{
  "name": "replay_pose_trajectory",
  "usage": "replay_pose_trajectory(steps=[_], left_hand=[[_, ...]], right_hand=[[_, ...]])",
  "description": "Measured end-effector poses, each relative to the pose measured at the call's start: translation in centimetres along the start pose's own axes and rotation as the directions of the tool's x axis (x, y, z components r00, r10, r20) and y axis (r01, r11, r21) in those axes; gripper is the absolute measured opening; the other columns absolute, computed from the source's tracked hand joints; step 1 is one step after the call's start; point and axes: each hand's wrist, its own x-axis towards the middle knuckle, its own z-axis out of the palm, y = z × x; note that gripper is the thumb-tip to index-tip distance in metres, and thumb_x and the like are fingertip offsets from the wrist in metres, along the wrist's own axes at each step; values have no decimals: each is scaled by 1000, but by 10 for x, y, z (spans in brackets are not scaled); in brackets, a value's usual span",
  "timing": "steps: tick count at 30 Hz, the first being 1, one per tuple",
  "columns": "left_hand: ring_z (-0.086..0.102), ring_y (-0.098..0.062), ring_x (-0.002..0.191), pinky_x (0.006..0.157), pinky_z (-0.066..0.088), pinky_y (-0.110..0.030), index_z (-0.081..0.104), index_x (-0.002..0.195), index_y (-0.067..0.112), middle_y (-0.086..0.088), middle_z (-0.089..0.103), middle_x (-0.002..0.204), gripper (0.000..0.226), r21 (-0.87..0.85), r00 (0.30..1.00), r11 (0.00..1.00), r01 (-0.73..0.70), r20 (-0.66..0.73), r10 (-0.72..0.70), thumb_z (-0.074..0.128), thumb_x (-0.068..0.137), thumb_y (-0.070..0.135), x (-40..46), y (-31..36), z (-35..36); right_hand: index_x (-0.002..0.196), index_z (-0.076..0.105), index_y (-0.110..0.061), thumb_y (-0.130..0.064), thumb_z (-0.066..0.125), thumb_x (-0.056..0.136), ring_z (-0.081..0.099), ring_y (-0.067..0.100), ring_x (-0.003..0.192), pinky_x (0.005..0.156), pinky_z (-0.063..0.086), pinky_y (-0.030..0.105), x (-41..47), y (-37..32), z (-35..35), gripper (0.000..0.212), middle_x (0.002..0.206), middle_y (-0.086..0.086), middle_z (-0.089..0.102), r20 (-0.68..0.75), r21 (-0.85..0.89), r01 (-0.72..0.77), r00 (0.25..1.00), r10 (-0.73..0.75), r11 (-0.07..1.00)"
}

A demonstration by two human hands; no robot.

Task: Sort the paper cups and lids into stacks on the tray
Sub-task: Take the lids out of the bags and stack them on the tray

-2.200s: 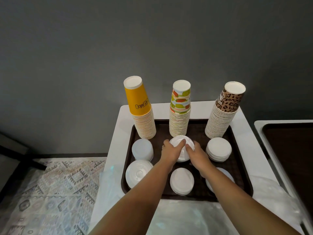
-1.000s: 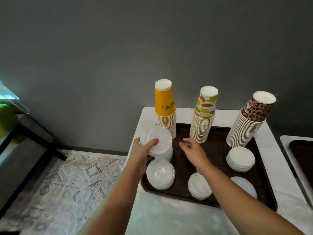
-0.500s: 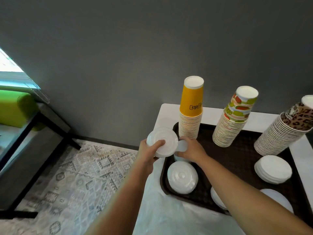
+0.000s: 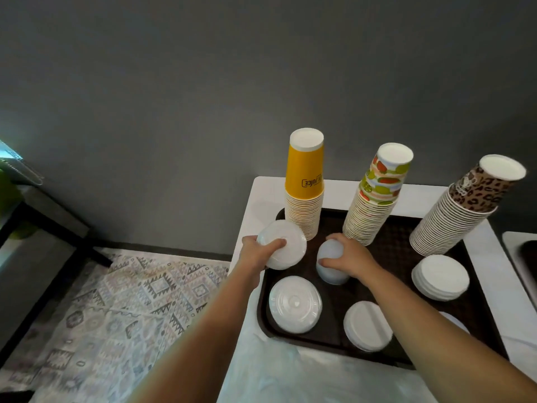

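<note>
A dark brown tray (image 4: 398,251) on a white table holds three upside-down cup stacks: yellow (image 4: 304,184), fruit-patterned (image 4: 374,196) and leopard-print (image 4: 456,207). My left hand (image 4: 258,254) grips a white lid stack (image 4: 286,247), held above the tray's left edge. My right hand (image 4: 348,257) is closed around a translucent lid stack (image 4: 329,266) that stands on the tray. More white lid stacks lie at the front left (image 4: 295,303), front middle (image 4: 367,325) and right (image 4: 440,276). Another lid (image 4: 453,321) shows partly behind my right forearm.
The white table (image 4: 263,196) stands against a grey wall. Clear plastic sheeting (image 4: 290,373) covers its front part. A second tray (image 4: 529,260) sits at the far right edge. A patterned rug (image 4: 116,315) and a dark bench frame (image 4: 43,237) lie to the left.
My left hand carried the white lid stack from the tray's middle to its left edge. My right hand took hold of the translucent lid stack and shifted it rightward on the tray.
</note>
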Motion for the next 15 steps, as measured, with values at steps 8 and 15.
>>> replay_pose_trajectory(steps=[8, 15], left_hand=[[51, -28, 115, 95, 50, -46, 35, 130, 12, -9, 48, 126, 72, 114, 995, 992, 50, 84, -59, 78, 75, 26, 11, -3, 21], [56, -29, 108, 77, 53, -37, 46, 125, 5, -14, 56, 122, 60, 123, 994, 991, 52, 89, -63, 76, 77, 23, 15, -3, 28]], right_hand=[[131, 48, -27, -33, 76, 74, 50, 30, 117, 95, 42, 34, -17, 32, -19, 64, 128, 13, 48, -31, 21, -59, 998, 60, 998], [135, 43, -27, -36, 74, 76, 49, 31, 119, 95, 39, 32, -27, 51, -30, 66, 129, 14, 46, -39, -15, -118, 992, 117, 993]])
